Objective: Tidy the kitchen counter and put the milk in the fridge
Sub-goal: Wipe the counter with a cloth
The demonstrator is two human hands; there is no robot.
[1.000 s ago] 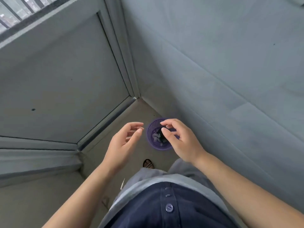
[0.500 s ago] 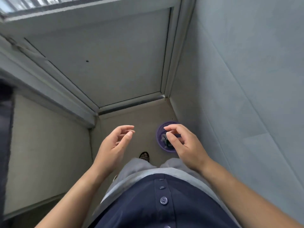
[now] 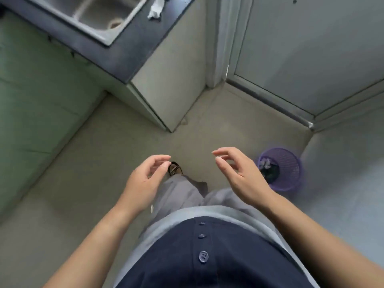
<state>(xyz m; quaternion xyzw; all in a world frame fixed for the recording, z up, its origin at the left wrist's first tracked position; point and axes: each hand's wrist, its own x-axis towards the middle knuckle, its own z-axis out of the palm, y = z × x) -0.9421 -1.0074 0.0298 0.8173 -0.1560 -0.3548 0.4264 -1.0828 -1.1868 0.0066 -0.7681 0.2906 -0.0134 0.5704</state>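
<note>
Table: dark speckled slab table (image 3: 133, 59) at top left, holding a recessed steel sink (image 3: 91, 15) and crumpled white paper (image 3: 155, 9).
Hands: left hand (image 3: 143, 179) and right hand (image 3: 241, 173) empty, fingers loosely curled.
Bin: round purple plastic mesh wastebasket (image 3: 288, 169) on the floor.

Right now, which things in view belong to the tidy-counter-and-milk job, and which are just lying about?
Job: counter; crumpled white paper on it; purple bin on the floor, scraps inside; left hand and right hand, both empty. Milk and fridge not in view.
Lying about: sink; grey door; sandal on the person's foot.
</note>
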